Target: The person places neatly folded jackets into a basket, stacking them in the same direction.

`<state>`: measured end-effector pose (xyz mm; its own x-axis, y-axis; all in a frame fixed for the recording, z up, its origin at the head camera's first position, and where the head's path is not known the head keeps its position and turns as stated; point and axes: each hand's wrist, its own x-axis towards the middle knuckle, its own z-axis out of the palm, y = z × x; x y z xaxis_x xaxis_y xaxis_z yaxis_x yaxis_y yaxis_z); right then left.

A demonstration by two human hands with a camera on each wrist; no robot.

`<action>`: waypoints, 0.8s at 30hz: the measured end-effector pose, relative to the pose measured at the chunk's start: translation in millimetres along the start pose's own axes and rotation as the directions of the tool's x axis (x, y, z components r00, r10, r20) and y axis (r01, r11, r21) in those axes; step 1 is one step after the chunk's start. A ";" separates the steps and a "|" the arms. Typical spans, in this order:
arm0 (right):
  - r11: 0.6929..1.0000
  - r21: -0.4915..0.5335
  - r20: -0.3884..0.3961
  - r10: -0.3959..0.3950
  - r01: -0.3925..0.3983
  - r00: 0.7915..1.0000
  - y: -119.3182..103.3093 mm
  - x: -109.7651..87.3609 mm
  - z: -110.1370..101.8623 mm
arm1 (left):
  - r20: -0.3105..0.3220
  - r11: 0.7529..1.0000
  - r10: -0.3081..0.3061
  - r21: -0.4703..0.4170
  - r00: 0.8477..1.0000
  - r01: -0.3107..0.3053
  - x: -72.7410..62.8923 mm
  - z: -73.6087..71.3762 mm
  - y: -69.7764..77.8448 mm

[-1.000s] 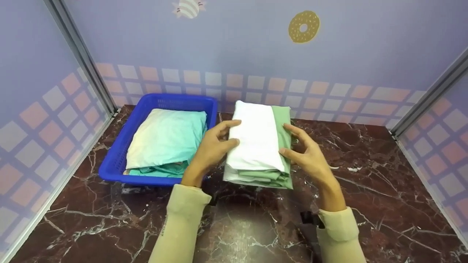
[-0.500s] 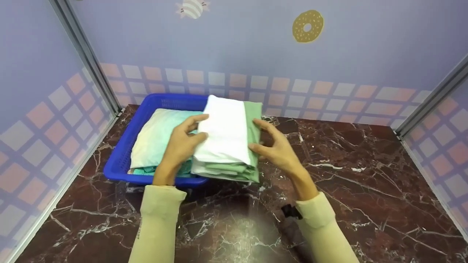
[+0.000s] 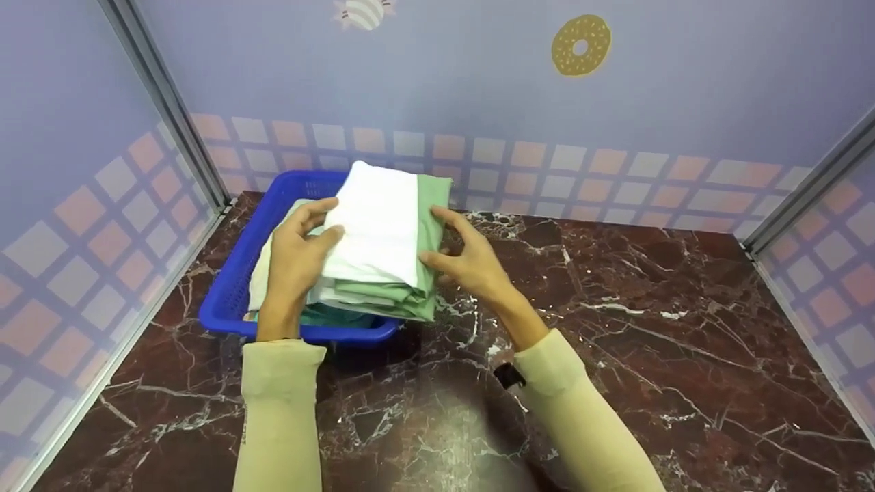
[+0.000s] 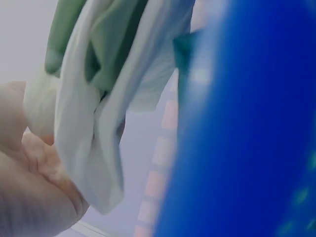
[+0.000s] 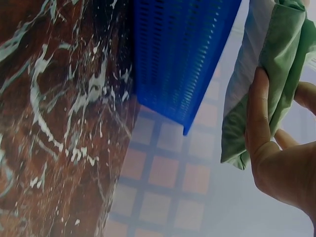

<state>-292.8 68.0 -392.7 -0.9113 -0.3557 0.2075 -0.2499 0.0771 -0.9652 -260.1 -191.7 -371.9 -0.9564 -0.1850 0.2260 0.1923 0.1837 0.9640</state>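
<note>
A folded white and green garment point(image 3: 379, 225) is held up between both hands, above the right part of a blue plastic basket point(image 3: 229, 287). On its white side, my left hand point(image 3: 294, 249) grips the edge with the thumb on top. My right hand point(image 3: 472, 263) pinches the green side, fingers under and thumb over, as the right wrist view shows. Layered folds of the garment point(image 4: 98, 108) hang close to the basket wall in the left wrist view. Inside the basket lies a folded cream and turquoise cloth point(image 3: 260, 280), mostly covered by the garment and my left hand.
The basket stands on a dark red marbled tabletop point(image 3: 615, 355), near the back left. A lilac wall point(image 3: 465, 82) with pink and white squares closes off the back, and side panels rise left and right. The basket's perforated side point(image 5: 173, 54) shows in the right wrist view.
Both hands have carried the folded garment leftward and slightly up, from beside the basket to over it. The cloth in the basket is now largely covered from view.
</note>
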 end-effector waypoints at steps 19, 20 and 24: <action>0.992 -0.124 0.039 0.040 -0.035 0.998 -6.9 31.9 49.3 | -0.240 0.992 -0.088 -0.107 0.967 0.064 10.5 -34.6 -12.6; 0.992 -0.124 0.041 0.041 -0.035 0.998 -7.5 33.1 51.6 | -0.249 0.992 -0.090 -0.106 0.964 0.065 11.2 -36.2 -13.3; 0.990 -0.135 0.045 0.052 -0.045 0.998 -8.4 38.6 60.4 | -0.266 0.992 -0.119 -0.069 0.956 0.104 12.7 -43.3 -15.8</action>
<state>-306.1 -2.7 -386.1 -0.9073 -0.3931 0.1496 -0.2501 0.2183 -0.9433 -265.8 -238.8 -378.3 -0.8791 -0.4560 0.1387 0.1061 0.0963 0.9897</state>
